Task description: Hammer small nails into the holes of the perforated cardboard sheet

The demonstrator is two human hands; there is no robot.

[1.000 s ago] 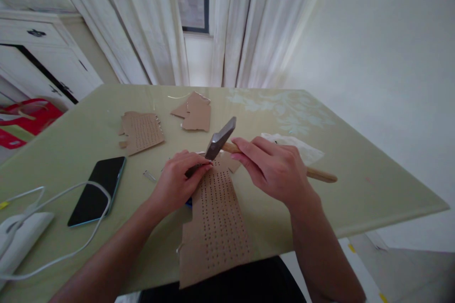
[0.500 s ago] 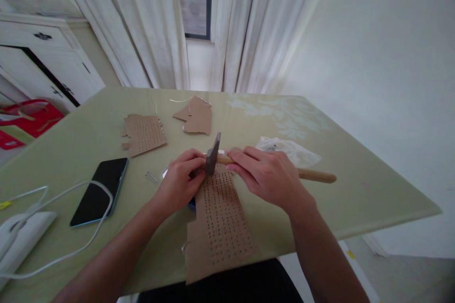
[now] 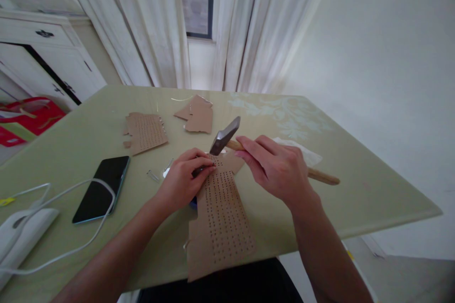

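Note:
My right hand (image 3: 277, 165) is wrapped round the wooden handle of a hammer (image 3: 224, 136), its metal head raised a little above the cardboard and tilted. Below it, a strip of brown cardboard (image 3: 227, 213), dotted with rows of small holes, reaches over the near table edge. My left hand (image 3: 186, 173) rests at the strip's far end, thumb and fingers pinched together; what they hold is too small and hidden to name. A dark blue object (image 3: 193, 202) shows partly under the cardboard's left side. Some thin nails (image 3: 152, 176) lie left of my left hand.
A black phone (image 3: 101, 189) lies at the left beside a white power strip (image 3: 28, 227) with a looping white cable. Another holed cardboard piece (image 3: 147, 131) and plain cardboard scraps (image 3: 199, 117) lie farther back. A clear plastic bag (image 3: 309, 155) is behind my right hand.
The hammer head has lifted up and to the right, away from my left fingers, and has tilted. My left hand stays pinched at the cardboard. The view has shifted slightly.

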